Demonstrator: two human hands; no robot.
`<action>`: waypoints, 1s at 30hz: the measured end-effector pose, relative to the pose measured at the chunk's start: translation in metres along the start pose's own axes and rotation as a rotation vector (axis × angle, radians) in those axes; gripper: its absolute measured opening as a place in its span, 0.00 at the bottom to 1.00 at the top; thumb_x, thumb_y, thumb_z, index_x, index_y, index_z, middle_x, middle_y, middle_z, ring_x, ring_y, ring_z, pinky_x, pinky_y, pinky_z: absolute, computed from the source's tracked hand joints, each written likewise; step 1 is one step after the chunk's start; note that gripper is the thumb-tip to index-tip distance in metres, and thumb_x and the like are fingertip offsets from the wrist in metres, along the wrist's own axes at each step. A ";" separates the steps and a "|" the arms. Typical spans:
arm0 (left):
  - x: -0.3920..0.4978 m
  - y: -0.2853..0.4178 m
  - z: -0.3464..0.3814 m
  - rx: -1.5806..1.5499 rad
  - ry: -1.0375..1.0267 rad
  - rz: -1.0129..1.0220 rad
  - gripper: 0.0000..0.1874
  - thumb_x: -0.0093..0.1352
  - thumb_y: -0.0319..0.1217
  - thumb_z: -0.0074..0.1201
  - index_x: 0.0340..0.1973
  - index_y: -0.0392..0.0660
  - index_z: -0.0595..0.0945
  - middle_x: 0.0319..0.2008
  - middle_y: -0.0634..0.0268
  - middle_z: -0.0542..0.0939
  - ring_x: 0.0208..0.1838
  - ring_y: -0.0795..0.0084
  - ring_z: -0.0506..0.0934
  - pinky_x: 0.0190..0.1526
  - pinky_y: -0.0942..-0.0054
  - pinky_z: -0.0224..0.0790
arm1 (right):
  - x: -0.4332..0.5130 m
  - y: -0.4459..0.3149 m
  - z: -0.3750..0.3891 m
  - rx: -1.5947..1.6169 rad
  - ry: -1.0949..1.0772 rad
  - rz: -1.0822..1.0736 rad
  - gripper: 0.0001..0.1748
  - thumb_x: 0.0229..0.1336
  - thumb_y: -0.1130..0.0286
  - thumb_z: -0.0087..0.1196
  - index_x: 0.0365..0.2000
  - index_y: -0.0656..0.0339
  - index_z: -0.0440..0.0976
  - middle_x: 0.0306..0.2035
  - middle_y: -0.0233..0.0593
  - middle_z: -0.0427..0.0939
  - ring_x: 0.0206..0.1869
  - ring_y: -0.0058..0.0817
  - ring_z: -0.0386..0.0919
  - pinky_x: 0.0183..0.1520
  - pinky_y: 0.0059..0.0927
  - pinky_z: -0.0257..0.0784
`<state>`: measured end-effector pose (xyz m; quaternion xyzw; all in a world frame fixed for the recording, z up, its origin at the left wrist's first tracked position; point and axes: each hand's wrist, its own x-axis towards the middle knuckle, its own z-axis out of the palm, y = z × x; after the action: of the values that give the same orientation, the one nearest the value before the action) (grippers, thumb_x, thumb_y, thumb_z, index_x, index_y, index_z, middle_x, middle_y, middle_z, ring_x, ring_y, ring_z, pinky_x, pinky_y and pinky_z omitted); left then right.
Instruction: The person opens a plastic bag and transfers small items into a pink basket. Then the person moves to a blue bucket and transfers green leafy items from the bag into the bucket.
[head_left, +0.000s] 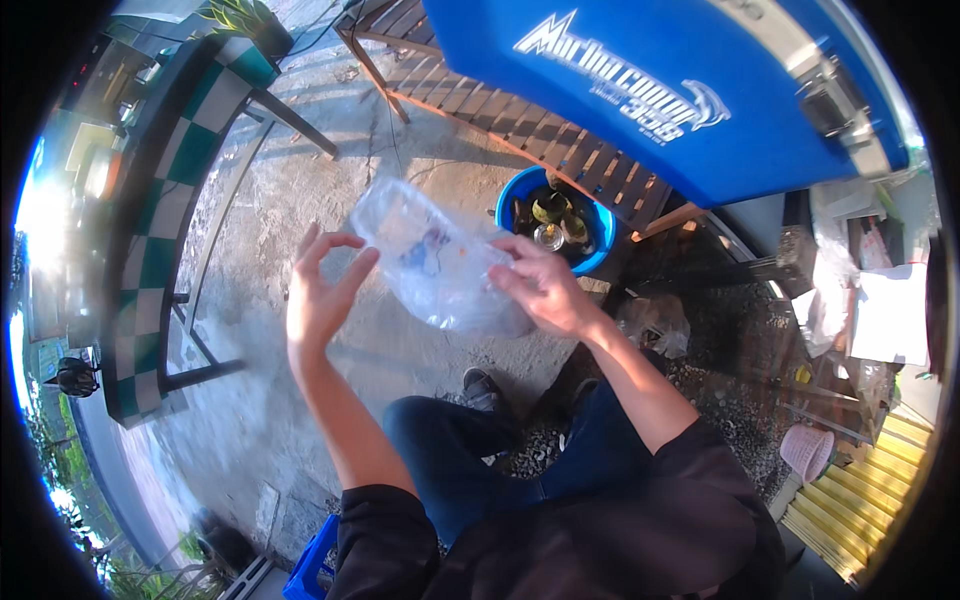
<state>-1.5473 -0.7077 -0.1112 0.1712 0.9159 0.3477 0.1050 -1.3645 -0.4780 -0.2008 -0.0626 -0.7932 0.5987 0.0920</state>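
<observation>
A clear plastic bag (442, 262), blurred by motion, spreads out in front of me above the concrete floor. My right hand (541, 285) pinches its right side between thumb and fingers. At the bag's upper left edge is my left hand (330, 274), its thumb and index finger bent towards each other with a gap between the tips; whether it touches the bag cannot be told. Small blue and orange patches show on or through the plastic.
Ahead, a blue basin (607, 244) holding husk-like pieces stands by a slatted wooden bench (495, 112) under a large blue cooler box (675, 45). A checkered counter (154, 247) is at left. On the right are a pink basket (807, 452) and a crumpled plastic bag (656, 322).
</observation>
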 end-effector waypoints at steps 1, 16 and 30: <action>0.002 -0.016 0.023 0.101 -0.086 -0.034 0.23 0.64 0.49 0.73 0.46 0.48 0.88 0.64 0.42 0.78 0.77 0.51 0.67 0.73 0.48 0.61 | 0.005 0.009 -0.003 0.065 0.006 -0.032 0.18 0.74 0.62 0.57 0.40 0.69 0.86 0.55 0.45 0.79 0.57 0.34 0.79 0.62 0.33 0.71; 0.042 -0.048 0.042 -0.008 0.321 -0.052 0.20 0.62 0.28 0.56 0.51 0.43 0.80 0.35 0.52 0.87 0.40 0.56 0.87 0.49 0.61 0.78 | 0.087 0.023 0.006 0.133 -0.092 -0.301 0.20 0.73 0.59 0.58 0.43 0.69 0.86 0.49 0.43 0.82 0.56 0.25 0.77 0.60 0.29 0.70; 0.057 -0.032 0.090 0.224 0.274 -0.076 0.25 0.62 0.39 0.57 0.55 0.53 0.89 0.51 0.58 0.89 0.56 0.57 0.86 0.55 0.64 0.79 | 0.055 0.236 -0.046 -0.330 0.172 0.267 0.23 0.66 0.49 0.61 0.45 0.60 0.86 0.46 0.41 0.86 0.51 0.39 0.84 0.59 0.37 0.75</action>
<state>-1.5788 -0.6536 -0.2033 0.0983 0.9603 0.2596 -0.0273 -1.4107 -0.3582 -0.4117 -0.2321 -0.8542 0.4603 0.0680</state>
